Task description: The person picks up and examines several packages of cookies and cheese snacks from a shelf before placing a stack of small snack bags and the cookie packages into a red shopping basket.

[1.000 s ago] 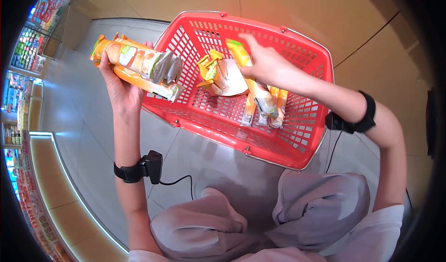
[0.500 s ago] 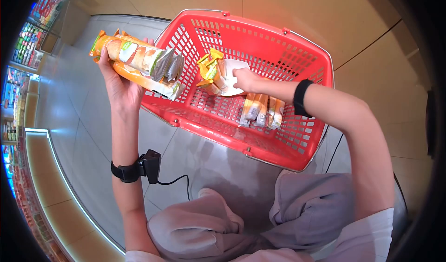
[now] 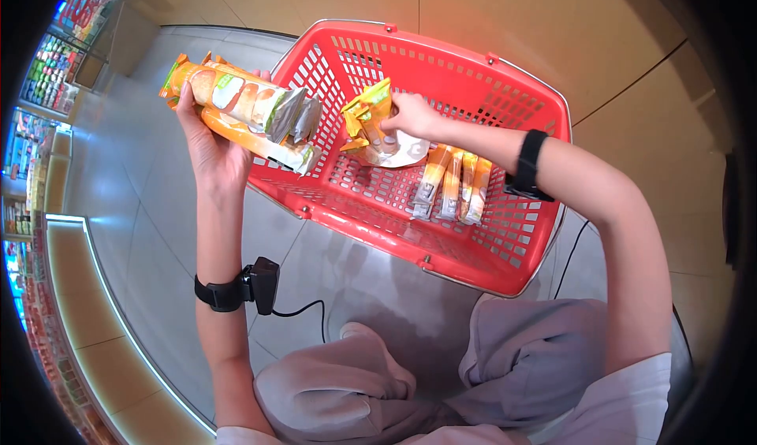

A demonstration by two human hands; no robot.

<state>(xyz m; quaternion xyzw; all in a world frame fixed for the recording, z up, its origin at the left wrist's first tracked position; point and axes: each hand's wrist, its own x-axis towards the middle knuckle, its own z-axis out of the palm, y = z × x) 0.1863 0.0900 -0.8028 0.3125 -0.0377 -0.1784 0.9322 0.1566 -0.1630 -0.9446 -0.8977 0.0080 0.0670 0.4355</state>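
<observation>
My left hand (image 3: 214, 149) is wrapped around several orange snack packets (image 3: 236, 98) with bread-roll pictures and silvery ends, held up at the left rim of the red shopping basket (image 3: 359, 228). Inside the basket, my right hand (image 3: 414, 118) grips the edge of a yellow-and-orange snack packet (image 3: 368, 114), thumb toward me. Other packets lie against it, and a white rounded piece (image 3: 406, 152) shows beneath the hand. Closer to the basket's right end, several slim orange-and-white packets (image 3: 451, 186) lie side by side on the bottom.
The basket stands on grey floor tiles (image 3: 150, 177) by a tan panelled wall (image 3: 512, 11). My knees (image 3: 331, 390) are just before it. Lit store shelves (image 3: 51, 74) run along the left. A black wrist strap with a device (image 3: 260, 285) trails a cable.
My right hand has moved from the white piece up to the yellow packet, uncovering more of the slim packets. My left hand still holds its packets, at nearly the same place.
</observation>
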